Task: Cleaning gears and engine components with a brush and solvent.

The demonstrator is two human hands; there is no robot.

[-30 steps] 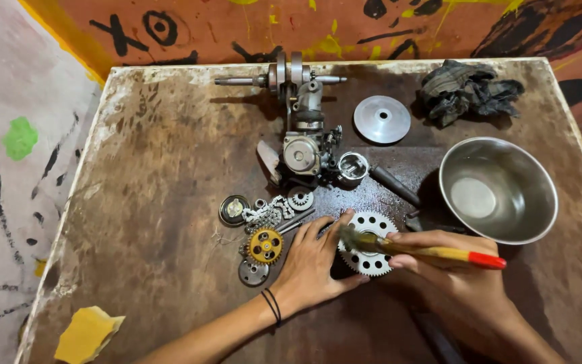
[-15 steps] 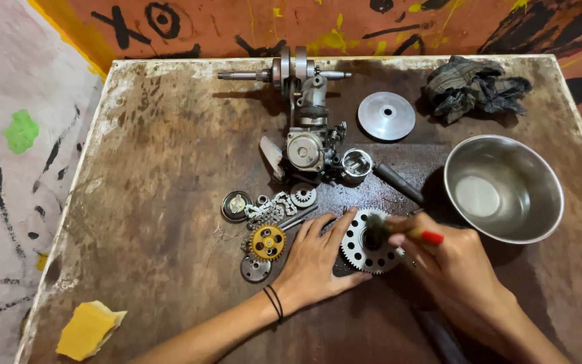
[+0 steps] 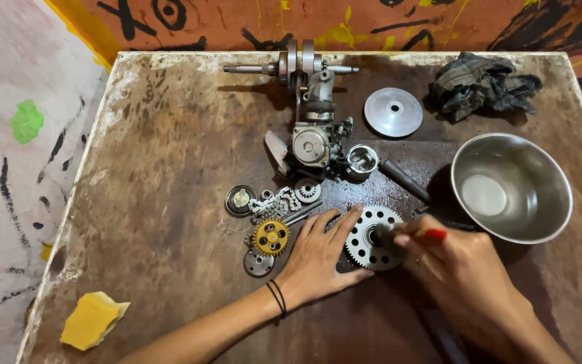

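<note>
The right hand (image 3: 463, 266) is closing its fingers around a red-handled brush (image 3: 412, 236), pinching it low on the handle so that the dark tip is pressing into the hub of the toothed gear disc (image 3: 373, 238). The left hand (image 3: 318, 255) is lying flat and spread on the table (image 3: 156, 168), holding nothing, its fingertips resting against the disc's left rim to pin it. The disc is lying flat on the wet, dark patch of the tabletop, between the two hands and just below the small piston (image 3: 362, 160).

From here the likeliest trouble, as I judge it, is the disc skating: the surface under it is looking oily, and only light finger pressure at one edge is keeping it from turning or sliding under the brush strokes. If it is spinning free, the teeth could be scraping the left fingertips. A hard stroke could also be flicking grime toward the steel bowl (image 3: 510, 185), which is sitting near the right wrist, or knocking its rim.

Just beside the left thumb, the yellow gear (image 3: 271, 236), the short chain (image 3: 274, 202) and small round parts are lying loosely clustered; a slip of the left hand could be scattering them across the table, toward its edge
</note>
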